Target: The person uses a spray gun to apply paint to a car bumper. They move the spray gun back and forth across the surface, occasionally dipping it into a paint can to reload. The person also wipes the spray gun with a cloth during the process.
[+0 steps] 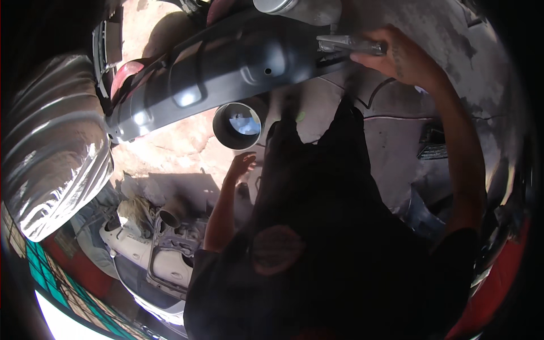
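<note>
A long, dark, glossy car panel point(221, 65) with moulded recesses and a small round hole stretches across the upper half of the view. At its right end my right hand point(391, 55) is closed around a flat, silvery-grey hand tool point(351, 44), whose exact kind I cannot make out. The tool lies over the panel's end; whether it touches is unclear. My left hand point(243, 164) hangs low on the left with loosely bent fingers and nothing visible in it. Just beyond it, an open bucket point(221, 127) shows a bright reflection inside.
A pale cylindrical container point(317, 11) stands behind the panel. Shiny silver wrapping point(62, 141) covers a bulky object at left. Light car door parts point(170, 266) lie at lower left. A thin hose point(396, 118) crosses the concrete floor point(391, 141) on the right.
</note>
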